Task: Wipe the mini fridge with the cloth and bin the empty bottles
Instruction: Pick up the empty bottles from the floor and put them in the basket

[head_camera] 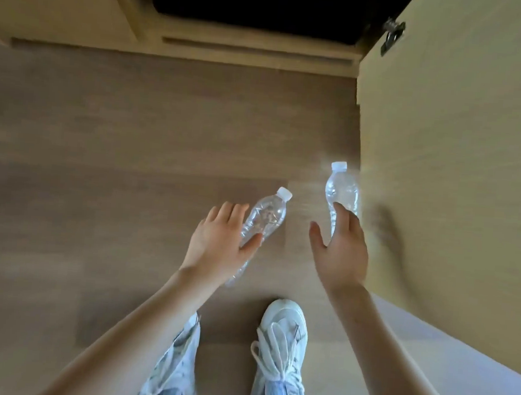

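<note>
Wood-grain floor (100, 153) runs up to an open cabinet door (459, 150) and a dark recess, perhaps the fridge bay. Each hand carries one clear capped bottle by its lower body. The left hand (218, 247) wraps the left bottle (265, 216), its cap angled up beyond the fingers. The right hand (342, 253) appears to clasp the right bottle (342, 191), though those fingers are hidden. Both look empty: light, thin-walled, easily crushed, so a gentle mid-body hold suits them.

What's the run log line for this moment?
left hand: on left bottle | right hand: on right bottle | cabinet door: open
</note>
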Motion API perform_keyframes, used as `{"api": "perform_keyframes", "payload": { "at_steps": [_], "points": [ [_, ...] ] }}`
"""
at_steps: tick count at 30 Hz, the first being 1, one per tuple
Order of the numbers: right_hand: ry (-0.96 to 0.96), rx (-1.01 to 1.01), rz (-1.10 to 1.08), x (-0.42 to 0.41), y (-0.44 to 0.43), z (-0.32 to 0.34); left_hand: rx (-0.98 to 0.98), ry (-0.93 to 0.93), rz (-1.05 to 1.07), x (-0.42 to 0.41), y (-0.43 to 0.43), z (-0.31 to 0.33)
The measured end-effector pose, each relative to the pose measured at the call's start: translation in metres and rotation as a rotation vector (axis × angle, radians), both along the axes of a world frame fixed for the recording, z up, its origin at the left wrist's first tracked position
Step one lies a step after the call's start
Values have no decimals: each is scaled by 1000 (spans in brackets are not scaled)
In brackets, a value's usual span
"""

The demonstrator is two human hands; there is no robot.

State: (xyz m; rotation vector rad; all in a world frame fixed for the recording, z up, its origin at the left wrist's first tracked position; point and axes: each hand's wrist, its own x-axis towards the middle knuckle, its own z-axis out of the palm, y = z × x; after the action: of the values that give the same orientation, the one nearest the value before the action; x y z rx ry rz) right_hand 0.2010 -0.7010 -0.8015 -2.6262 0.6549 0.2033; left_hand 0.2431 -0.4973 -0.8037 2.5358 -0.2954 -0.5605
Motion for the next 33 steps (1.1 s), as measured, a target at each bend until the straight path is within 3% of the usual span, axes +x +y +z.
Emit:
{"api": "perform_keyframes", "payload": {
  "at_steps": [17,33],
  "points": [
    [91,-120,-150,20,-14,-59,65,130,97,-13,-28,-71],
    [-42,251,-446,23,-13,-63,-68,200,214,6,-37,-55]
  ]
}}
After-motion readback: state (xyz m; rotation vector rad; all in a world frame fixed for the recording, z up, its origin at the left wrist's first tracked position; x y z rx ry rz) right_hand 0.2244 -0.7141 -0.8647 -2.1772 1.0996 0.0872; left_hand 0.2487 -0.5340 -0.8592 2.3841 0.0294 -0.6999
